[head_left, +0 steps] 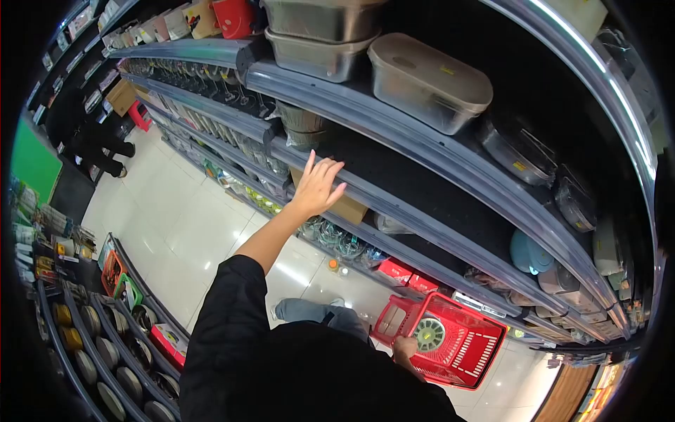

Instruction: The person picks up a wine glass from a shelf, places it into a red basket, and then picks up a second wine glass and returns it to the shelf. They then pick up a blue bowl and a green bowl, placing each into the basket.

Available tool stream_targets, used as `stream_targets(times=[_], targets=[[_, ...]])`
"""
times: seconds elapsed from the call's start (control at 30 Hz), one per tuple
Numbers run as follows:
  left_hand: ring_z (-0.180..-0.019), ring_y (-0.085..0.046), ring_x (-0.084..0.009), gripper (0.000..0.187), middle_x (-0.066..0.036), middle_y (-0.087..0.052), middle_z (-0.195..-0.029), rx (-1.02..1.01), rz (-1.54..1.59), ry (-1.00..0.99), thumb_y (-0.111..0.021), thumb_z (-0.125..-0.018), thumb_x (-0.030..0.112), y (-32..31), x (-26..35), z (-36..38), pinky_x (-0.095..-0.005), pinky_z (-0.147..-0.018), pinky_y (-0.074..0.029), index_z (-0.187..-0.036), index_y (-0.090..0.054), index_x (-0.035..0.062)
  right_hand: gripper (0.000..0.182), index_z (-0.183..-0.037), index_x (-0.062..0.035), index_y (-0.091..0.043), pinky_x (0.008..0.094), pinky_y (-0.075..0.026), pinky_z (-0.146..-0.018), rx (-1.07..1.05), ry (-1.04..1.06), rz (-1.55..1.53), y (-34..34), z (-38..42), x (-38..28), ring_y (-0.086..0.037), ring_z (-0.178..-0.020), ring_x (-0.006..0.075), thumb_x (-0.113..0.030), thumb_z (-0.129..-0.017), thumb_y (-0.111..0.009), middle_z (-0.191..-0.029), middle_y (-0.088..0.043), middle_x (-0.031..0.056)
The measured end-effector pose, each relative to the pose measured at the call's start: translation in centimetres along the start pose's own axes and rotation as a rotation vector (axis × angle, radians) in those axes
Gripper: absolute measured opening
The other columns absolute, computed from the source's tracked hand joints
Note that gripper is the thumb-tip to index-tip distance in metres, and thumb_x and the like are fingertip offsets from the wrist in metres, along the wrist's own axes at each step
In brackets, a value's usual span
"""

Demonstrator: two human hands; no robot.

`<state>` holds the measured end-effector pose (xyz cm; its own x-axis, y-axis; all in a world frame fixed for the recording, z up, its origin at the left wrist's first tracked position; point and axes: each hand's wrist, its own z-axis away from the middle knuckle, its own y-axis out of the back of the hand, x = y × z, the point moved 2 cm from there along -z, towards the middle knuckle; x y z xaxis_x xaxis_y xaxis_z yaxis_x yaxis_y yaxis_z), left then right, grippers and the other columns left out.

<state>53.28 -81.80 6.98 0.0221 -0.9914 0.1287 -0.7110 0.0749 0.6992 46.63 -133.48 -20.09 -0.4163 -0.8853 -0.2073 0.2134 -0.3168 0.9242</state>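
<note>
My left hand (320, 184) reaches out over the front edge of a grey shelf (401, 204), fingers apart and nothing in them. Just beyond its fingertips stands a stack of metal containers (301, 126). A cardboard box (348, 209) shows partly behind the hand on the level below. Low at my side, my right hand (404, 349) is closed round the handle of a red shopping basket (485, 352). Inside the basket is a round, pale green and white thing with a spoked pattern (429, 334).
Lidded metal boxes (429, 81) line the shelf above, with a blue container (531, 252) farther right. Glassware (337, 235) and red boxes (395, 271) fill lower levels. A rack of pans (105, 352) stands at left across the tiled floor (176, 218). A person in dark clothes (91, 137) is far left.
</note>
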Motion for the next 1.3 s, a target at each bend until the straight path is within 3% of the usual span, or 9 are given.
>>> stream_targets(times=[0.17,0.27,0.4,0.57,0.7,0.77,0.8,0.9,1.3], targets=[[-0.102,-0.052,-0.0332,0.042,-0.017,-0.053,-0.108,0.214,0.152,-0.066,-0.067,-0.081,0.014,4.2,-3.7,-0.5,-0.0436,-0.093,-0.043,-0.117,-0.049,0.0003,0.029,-0.078,0.0082,-0.067,0.0479,-0.054,-0.075,-0.032,0.080,-0.054,-0.2,-0.1,0.4,-0.068,-0.079,0.0421,-0.018,-0.067,-0.059,-0.080,-0.067,0.0281],[-0.080,-0.050,-0.0262,0.044,-0.019,-0.043,-0.110,0.397,0.193,0.290,-0.064,-0.085,0.011,6.5,-5.7,-2.2,-0.0372,-0.076,-0.045,-0.122,-0.042,-0.0012,0.030,-0.078,0.0079,-0.068,0.0472,-0.054,-0.077,-0.045,0.077,-0.031,-1.2,-0.7,1.1,-0.068,-0.081,0.0422,-0.019,-0.068,-0.058,-0.080,-0.067,0.0285],[-0.080,-0.052,-0.0284,0.045,-0.021,-0.041,-0.114,0.490,0.211,0.609,-0.058,-0.093,0.027,8.8,-7.1,-4.0,-0.0402,-0.077,-0.045,-0.123,-0.041,-0.0020,0.030,-0.079,0.0076,-0.068,0.0468,-0.054,-0.079,-0.030,0.111,-0.012,-2.7,-1.9,2.1,-0.068,-0.083,0.0417,-0.018,-0.070,-0.057,-0.083,-0.067,0.0294],[-0.091,-0.053,-0.0408,0.044,-0.025,-0.050,-0.106,0.459,0.140,0.709,-0.047,-0.098,0.039,8.0,-10.3,-4.0,-0.0464,-0.084,-0.042,-0.112,-0.049,-0.0024,0.030,-0.080,0.0080,-0.068,0.0464,-0.053,-0.079,-0.095,0.092,0.007,-0.5,-0.2,1.0,-0.067,-0.084,0.0419,-0.018,-0.070,-0.057,-0.084,-0.066,0.0301],[-0.089,-0.058,-0.0381,0.046,-0.021,-0.060,-0.088,0.327,0.143,0.687,-0.041,-0.100,0.041,7.6,-11.2,-4.4,-0.0436,-0.082,-0.044,-0.094,-0.056,-0.0020,0.031,-0.080,0.0089,-0.067,0.0457,-0.053,-0.080,-0.058,0.107,0.008,0.1,-0.2,0.4,-0.067,-0.086,0.0419,-0.020,-0.071,-0.058,-0.084,-0.066,0.0297],[-0.070,-0.060,-0.0337,0.047,-0.017,-0.060,-0.079,0.257,0.277,0.741,-0.041,-0.100,0.042,7.1,-11.7,-4.4,-0.0429,-0.071,-0.047,-0.089,-0.055,-0.0014,0.034,-0.083,0.0095,-0.067,0.0456,-0.053,-0.080,-0.091,0.119,0.015,-0.1,-0.5,0.6,-0.067,-0.087,0.0418,-0.021,-0.072,-0.058,-0.084,-0.067,0.0295],[-0.055,-0.057,-0.0232,0.048,-0.012,-0.059,-0.075,0.213,0.400,0.780,-0.038,-0.101,0.045,6.6,-12.3,-4.4,-0.0364,-0.056,-0.047,-0.090,-0.054,0.0010,0.035,-0.084,0.0097,-0.067,0.0452,-0.053,-0.081,-0.092,0.120,0.028,-0.4,-0.7,0.7,-0.067,-0.088,0.0415,-0.022,-0.073,-0.058,-0.086,-0.067,0.0292],[-0.051,-0.053,-0.0128,0.047,-0.006,-0.056,-0.074,0.183,0.781,0.930,-0.037,-0.101,0.048,5.6,-13.1,-4.2,-0.0273,-0.048,-0.043,-0.095,-0.053,0.0040,0.036,-0.087,0.0094,-0.067,0.0441,-0.052,-0.083,-0.095,0.128,0.057,-1.1,-1.2,1.0,-0.067,-0.090,0.0407,-0.024,-0.074,-0.059,-0.089,-0.067,0.0287],[-0.058,-0.059,-0.0127,0.044,-0.006,-0.056,-0.072,0.279,1.085,0.889,-0.046,-0.100,0.044,4.4,-11.4,-6.2,-0.0258,-0.050,-0.048,-0.084,-0.050,0.0032,0.037,-0.095,0.0064,-0.068,0.0427,-0.052,-0.086,-0.126,0.018,0.073,-1.4,-1.5,1.1,-0.066,-0.095,0.0391,-0.024,-0.075,-0.059,-0.097,-0.067,0.0284]])
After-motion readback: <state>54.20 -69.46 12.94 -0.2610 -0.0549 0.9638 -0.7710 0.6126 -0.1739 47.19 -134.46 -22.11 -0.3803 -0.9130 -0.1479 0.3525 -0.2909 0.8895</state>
